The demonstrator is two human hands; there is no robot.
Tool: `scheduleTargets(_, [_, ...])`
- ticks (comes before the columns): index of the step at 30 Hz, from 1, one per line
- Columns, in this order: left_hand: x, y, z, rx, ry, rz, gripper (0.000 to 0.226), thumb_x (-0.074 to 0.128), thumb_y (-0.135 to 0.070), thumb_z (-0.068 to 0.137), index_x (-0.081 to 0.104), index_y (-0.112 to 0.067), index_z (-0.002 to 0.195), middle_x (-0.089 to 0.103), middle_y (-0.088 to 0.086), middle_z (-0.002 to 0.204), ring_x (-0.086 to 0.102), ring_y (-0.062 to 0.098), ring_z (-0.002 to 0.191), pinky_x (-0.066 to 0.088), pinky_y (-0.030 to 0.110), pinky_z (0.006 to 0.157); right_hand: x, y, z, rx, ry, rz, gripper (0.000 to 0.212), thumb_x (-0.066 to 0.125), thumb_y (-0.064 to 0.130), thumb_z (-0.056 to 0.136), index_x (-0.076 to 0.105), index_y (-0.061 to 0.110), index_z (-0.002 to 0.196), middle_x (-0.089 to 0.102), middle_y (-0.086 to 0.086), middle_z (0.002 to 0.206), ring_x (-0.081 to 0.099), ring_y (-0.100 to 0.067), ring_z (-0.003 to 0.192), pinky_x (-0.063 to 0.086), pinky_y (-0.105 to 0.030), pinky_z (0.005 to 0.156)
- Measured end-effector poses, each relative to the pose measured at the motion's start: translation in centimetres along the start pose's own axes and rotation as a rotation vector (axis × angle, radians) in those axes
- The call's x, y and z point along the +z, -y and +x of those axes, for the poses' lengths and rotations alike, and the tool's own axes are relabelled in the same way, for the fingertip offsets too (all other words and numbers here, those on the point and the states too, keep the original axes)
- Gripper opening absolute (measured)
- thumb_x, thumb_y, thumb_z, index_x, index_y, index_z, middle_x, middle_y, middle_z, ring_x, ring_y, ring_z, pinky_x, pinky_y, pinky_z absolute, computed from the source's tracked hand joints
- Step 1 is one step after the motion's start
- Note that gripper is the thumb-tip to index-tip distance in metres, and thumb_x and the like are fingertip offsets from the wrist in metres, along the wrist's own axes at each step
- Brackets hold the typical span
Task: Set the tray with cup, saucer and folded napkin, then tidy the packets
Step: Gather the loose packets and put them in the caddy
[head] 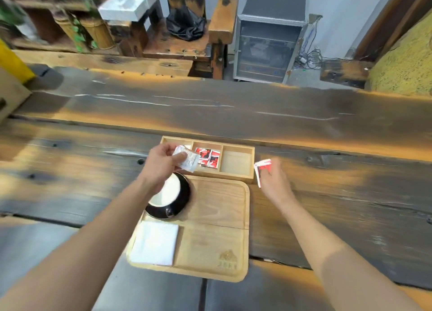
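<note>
Pinching white packet in L hand grip, long axis toward organizer; R hand grips red packets

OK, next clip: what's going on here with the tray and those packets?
A person is sorting packets into a three-part wooden organiser behind a wooden tray. The left hand holds white packets over the organiser's left compartment; the right hand holds red-and-white packets just right of the organiser. More red packets lie in the middle compartment; the right one looks empty. The tray already carries a cup on a dark saucer and a folded white napkin.
</note>
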State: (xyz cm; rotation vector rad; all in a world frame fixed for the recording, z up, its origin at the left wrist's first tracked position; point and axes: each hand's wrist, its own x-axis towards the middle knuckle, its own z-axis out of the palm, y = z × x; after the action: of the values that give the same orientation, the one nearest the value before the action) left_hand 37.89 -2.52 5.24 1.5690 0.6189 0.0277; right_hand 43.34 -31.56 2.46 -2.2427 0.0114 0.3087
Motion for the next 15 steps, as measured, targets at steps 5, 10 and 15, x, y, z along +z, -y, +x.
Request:
scheduleTargets(5, [-4.8,-1.3,7.5,0.086,0.015,0.428,0.013,0.073,0.000,0.088,0.069,-0.009,0.097,0.071,0.007,0.083,0.066,0.014,0.063,0.056,0.031,0.061,5.9,7.4,5.6,-0.169,0.194,-0.138,0.014,0.045,0.012,0.102,0.044,0.019,0.114,0.055,-0.002,0.107,0.055,-0.011,0.084,0.037,-0.025,0.061])
scheduleTargets(10, [-5.2,0.8,12.1,0.056,0.163,0.635,0.014,0.074,-0.007,0.088,0.068,-0.010,0.100,0.069,0.005,0.084,0.064,0.020,0.071,0.056,0.037,0.066,11.0,9.9,9.4,-0.199,0.458,-0.411,0.035,0.049,-0.003,0.091,0.058,0.012,0.121,0.060,-0.012,0.124,0.057,-0.030,0.112,0.040,-0.032,0.079])
scheduleTargets(15, [-4.1,3.7,13.6,0.141,0.201,0.733,0.026,0.066,-0.009,0.091,0.061,-0.014,0.116,0.062,-0.001,0.087,0.060,0.026,0.084,0.047,0.034,0.072,13.5,9.6,10.6,-0.169,0.552,-0.642,0.036,0.055,-0.003,0.088,0.061,0.022,0.114,0.062,-0.001,0.114,0.057,-0.027,0.113,0.041,-0.036,0.094])
